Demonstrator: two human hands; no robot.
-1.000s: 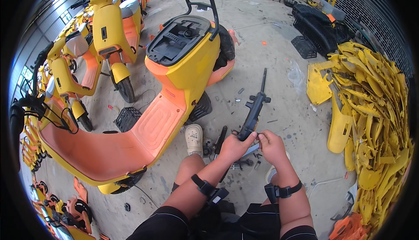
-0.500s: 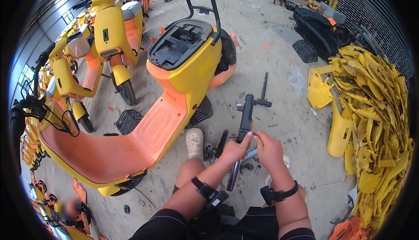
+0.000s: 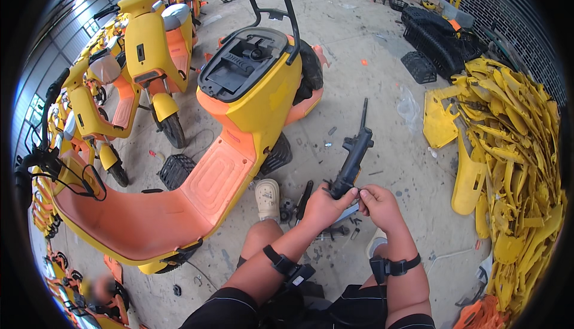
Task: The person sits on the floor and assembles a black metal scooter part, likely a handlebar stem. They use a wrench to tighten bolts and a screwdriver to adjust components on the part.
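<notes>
My left hand (image 3: pixel 326 208) is wrapped round the near end of a black tubular part (image 3: pixel 351 164), which points away from me at a slant. Its exact kind is not clear. Close beside it, my right hand (image 3: pixel 381 206) pinches thumb and finger together at the edge of the part; whatever lies between the fingertips is too small to name. A thin dark rod (image 3: pixel 364 114) shows just past the part's far end. Below my hands, dark metal pieces (image 3: pixel 338 232) lie on the floor, along with a black-handled tool (image 3: pixel 304 199) by my left shoe.
A yellow and orange scooter body (image 3: pixel 254 114) with its seat area open stands at my left. More scooters (image 3: pixel 146 48) are lined up behind it. A heap of yellow plastic panels (image 3: pixel 508 167) rises on the right, with black baskets (image 3: pixel 418 66) farther back.
The black part has tilted, its far end swinging right over the rod; its shiny near tube no longer shows. My right hand has shifted slightly right and down.
</notes>
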